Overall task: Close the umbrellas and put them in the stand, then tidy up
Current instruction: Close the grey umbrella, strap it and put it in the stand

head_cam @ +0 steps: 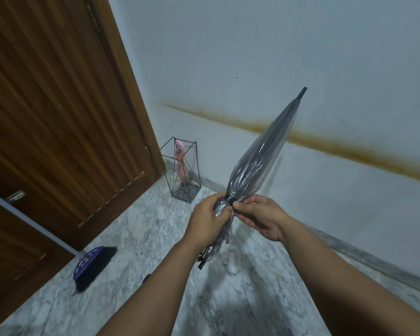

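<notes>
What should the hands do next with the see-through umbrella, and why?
Probably fasten the strap. The left hand grips the folded clear umbrella while the right hand pinches at its gathered part, and it isn't yet in the wire stand.

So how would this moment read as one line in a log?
step: fastening clear umbrella | left hand: grips folds | right hand: pinches strap | stand: holds pink umbrella

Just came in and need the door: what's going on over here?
A person is wrapping up a clear umbrella, folded with its tip up. The left hand grips the gathered canopy, while the right hand pinches its strap. A pink umbrella already stands in the wire stand by the door.
</notes>
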